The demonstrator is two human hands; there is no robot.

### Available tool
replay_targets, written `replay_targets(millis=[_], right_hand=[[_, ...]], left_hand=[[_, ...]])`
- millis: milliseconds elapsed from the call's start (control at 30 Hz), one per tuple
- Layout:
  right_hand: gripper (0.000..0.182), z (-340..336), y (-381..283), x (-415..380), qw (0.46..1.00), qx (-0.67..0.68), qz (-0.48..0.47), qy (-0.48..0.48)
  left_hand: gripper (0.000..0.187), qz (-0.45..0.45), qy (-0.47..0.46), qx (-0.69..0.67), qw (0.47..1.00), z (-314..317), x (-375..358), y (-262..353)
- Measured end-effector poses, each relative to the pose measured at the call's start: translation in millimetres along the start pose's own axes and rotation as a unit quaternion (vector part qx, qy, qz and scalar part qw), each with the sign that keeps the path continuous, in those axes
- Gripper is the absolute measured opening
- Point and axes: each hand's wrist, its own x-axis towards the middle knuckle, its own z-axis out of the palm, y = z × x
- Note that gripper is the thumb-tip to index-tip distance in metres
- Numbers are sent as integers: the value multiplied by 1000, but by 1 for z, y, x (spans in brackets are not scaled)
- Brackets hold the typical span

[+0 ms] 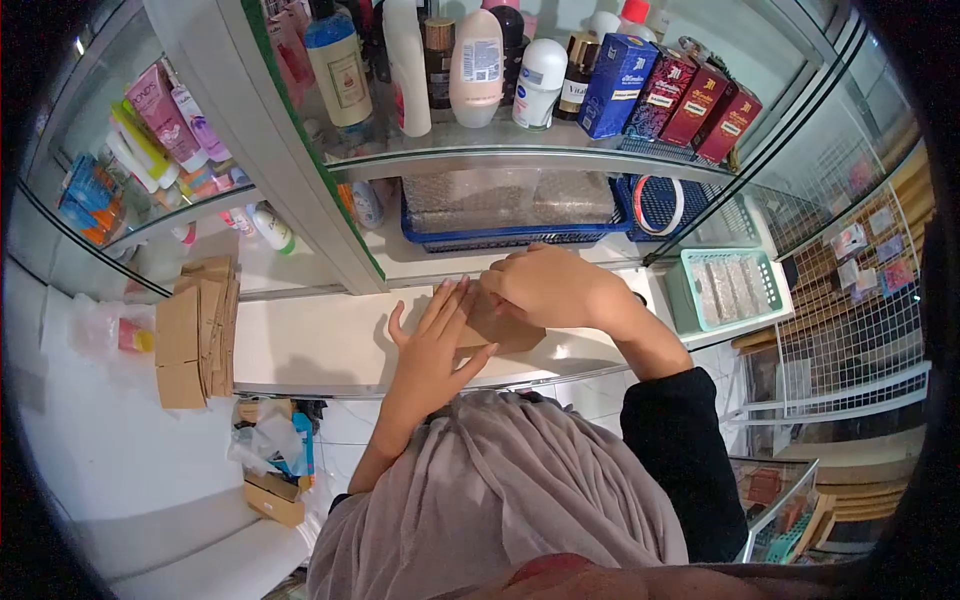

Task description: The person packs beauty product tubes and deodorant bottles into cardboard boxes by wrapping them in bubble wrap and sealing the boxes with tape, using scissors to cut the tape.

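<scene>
A small brown cardboard box (515, 336) lies on the white counter (310, 340) in front of me. My left hand (432, 335) rests with spread fingers on its left side. Over the box's far right part, my right hand (550, 288) is closed, knuckles up. Whatever its fingers may grip is hidden beneath the hand. Both hands are close together, the left fingertips just beside the right fist.
Flattened cardboard boxes (190, 335) stand at the counter's left end. A mint basket (725, 290) with bubble-wrapped items sits at the right. Behind, a blue basket (510, 238) holds bubble-wrapped packs under a glass shelf (450, 155) of bottles and boxes.
</scene>
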Motion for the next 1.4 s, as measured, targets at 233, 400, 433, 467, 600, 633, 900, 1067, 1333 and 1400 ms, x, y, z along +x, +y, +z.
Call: replay_targets(millis=[233,400,433,467,600,633,900,1067,1333,1400], right_hand=[[26,4,1,5,1000,14,-15,0],[23,16,7,10,999,-8,-29,20],[23,18,8,11,999,-5,-21,23],[23,19,8,12,1000,-1,-13,26],[24,20,10,13,999,20,-20,33],[25,17,8,13,999,22,-22,28],[21,25,16,18,999,10,-20,36],[21,26,18,21,999,0,14,30],[32,14,20,32,999,-7,50,-10],[38,13,26,37,997,-9,75,-32]], left_hand=[[67,-45,11,-71,996,2,-2,-1],[50,-25,10,-99,995,7,-4,-8],[48,-20,13,-103,994,8,-4,-9],[47,-19,9,-105,994,8,-4,-10],[40,-9,3,-106,994,7,-3,-10],[38,-6,3,-104,995,7,-2,-9],[27,-5,8,-110,994,13,-5,-13],[25,-2,15,-104,994,12,-6,-11],[26,-7,2,-95,995,13,-6,-12],[25,-3,5,-98,995,12,-5,-12]])
